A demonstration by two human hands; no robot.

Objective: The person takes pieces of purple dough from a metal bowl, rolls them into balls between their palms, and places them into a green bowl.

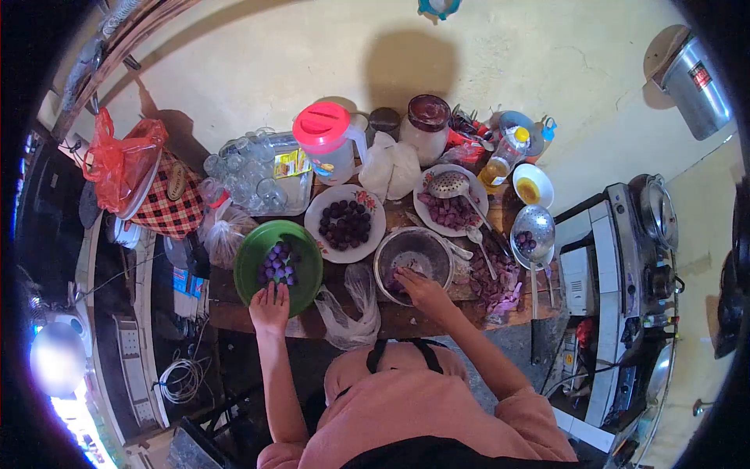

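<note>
My left hand [269, 306] lies flat on the near rim of a green bowl [253, 254] that holds several purple balls [278, 264]. My right hand [419, 288] reaches into a metal bowl [437, 248], fingers down in purple stuff at its bottom; whether they grip any of it is hidden. A white floral plate [319, 228] with several dark purple balls sits between the bowls, further back. Behind the metal bowl, a second white plate [423, 211] carries pinkish pieces and a slotted ladle [449, 184].
A red-lidded jug [328, 141], jars, an oil bottle [504, 156], a tray of glasses [258, 176] and plastic bags crowd the wooden table's back. Another skimmer [533, 232] lies right. A stove [641, 234] stands right of the table; a red bag [121, 160] lies left.
</note>
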